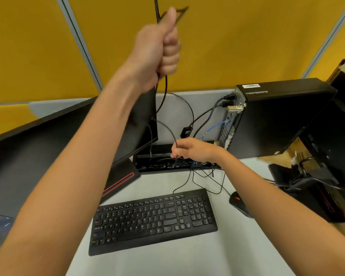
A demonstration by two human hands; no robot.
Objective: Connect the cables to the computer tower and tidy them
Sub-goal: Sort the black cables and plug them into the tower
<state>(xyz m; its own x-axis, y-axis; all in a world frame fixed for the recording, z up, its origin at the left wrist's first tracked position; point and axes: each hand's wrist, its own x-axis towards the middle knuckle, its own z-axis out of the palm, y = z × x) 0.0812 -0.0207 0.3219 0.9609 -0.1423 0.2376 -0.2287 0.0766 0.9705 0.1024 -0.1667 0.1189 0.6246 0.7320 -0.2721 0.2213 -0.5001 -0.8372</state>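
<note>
The black computer tower [277,120] stands at the back right of the desk, its rear ports facing left with black cables and a blue cable [212,128] plugged in. My left hand [159,50] is raised high in a fist and grips a bundle of black cable [164,90] that hangs down behind the monitor. My right hand [191,148] is low, just left of the tower, and pinches a thin black cable [167,128] above a black cable tray [145,163] full of tangled wires.
A black keyboard [153,220] lies in front, a black mouse [239,202] to its right. A dark monitor [48,148] with a red-striped stand fills the left. Yellow partition panels rise behind. Black equipment and cardboard crowd the right edge.
</note>
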